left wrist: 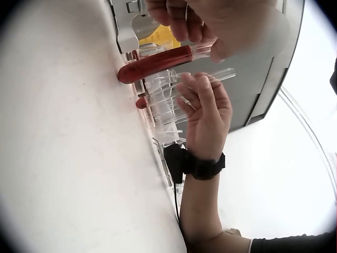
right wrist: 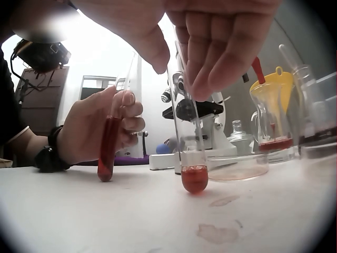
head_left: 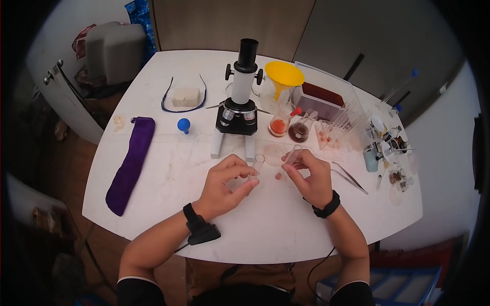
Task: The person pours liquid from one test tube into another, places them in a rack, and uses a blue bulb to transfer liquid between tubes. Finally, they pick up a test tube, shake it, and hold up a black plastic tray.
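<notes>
My left hand (head_left: 227,186) pinches the upper part of a test tube (head_left: 259,162) in front of the microscope. Dark red liquid (left wrist: 158,64) fills much of that tube in the left wrist view. Between the thumb and fingers of my right hand (head_left: 312,178) is a second test tube (head_left: 294,154). A little red liquid (right wrist: 195,179) lies at its rounded bottom, low over the tabletop in the right wrist view. Both tubes stand nearly upright there, apart from each other. Beside the second tube is a shallow glass dish (right wrist: 237,166).
The microscope (head_left: 237,109) stands behind my hands. Flasks (head_left: 298,131) with coloured liquid, a yellow funnel (head_left: 284,74), a tube rack (head_left: 329,136) and tweezers (head_left: 350,178) are at the right. Glasses (head_left: 184,109), a blue bulb (head_left: 184,125) and a purple pouch (head_left: 131,166) lie left.
</notes>
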